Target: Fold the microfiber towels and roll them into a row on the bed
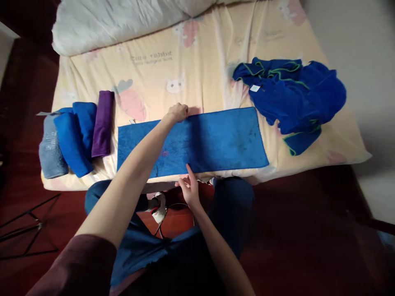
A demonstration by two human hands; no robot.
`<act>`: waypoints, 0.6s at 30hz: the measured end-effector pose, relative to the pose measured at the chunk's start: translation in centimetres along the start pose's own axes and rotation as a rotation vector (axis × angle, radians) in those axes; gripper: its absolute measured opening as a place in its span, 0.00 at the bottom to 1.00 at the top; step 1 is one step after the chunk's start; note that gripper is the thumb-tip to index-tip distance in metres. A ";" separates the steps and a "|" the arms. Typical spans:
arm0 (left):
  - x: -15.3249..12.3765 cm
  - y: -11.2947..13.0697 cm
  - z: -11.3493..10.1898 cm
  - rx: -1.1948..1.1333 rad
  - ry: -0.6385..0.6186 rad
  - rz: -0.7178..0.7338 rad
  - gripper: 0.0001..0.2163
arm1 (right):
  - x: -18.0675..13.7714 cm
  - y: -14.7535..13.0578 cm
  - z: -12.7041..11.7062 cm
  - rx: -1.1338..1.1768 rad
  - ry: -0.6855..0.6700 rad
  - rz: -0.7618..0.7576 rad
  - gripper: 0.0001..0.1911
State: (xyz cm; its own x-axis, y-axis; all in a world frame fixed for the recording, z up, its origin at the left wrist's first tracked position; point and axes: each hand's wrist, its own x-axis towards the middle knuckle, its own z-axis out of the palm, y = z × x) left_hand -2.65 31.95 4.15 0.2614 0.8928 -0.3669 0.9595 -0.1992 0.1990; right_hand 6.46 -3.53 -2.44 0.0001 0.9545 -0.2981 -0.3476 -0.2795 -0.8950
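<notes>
A long blue towel lay flat on the bed. The left hand pinched its far edge, fingers closed. The right hand gripped its near edge, probably between thumb and fingers. Rolled towels sat nearby.

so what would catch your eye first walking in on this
A long blue towel lies flat across the near edge of the bed, with the left hand on its far edge and the right hand at its near edge. Rolled towels sit to its left, a crumpled blue heap to its right.
</notes>
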 end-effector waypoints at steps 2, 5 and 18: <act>0.2 0.4 -0.7 0.036 -0.054 -0.035 0.17 | -0.2 -0.7 0.3 0.031 0.023 0.055 0.38; 0.5 0.9 -1.5 0.015 -0.116 -0.083 0.18 | -0.2 -1.6 0.5 0.061 0.062 0.112 0.40; -1.1 0.8 -1.7 -0.412 0.117 -0.209 0.20 | -1.7 -2.4 1.7 0.123 0.182 0.116 0.39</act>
State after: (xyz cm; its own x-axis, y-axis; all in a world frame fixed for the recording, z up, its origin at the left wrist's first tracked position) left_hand -2.34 31.49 6.27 0.0306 0.9410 -0.3371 0.8626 0.1456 0.4845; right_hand 5.69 -4.27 0.74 0.1189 0.8792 -0.4615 -0.4663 -0.3609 -0.8077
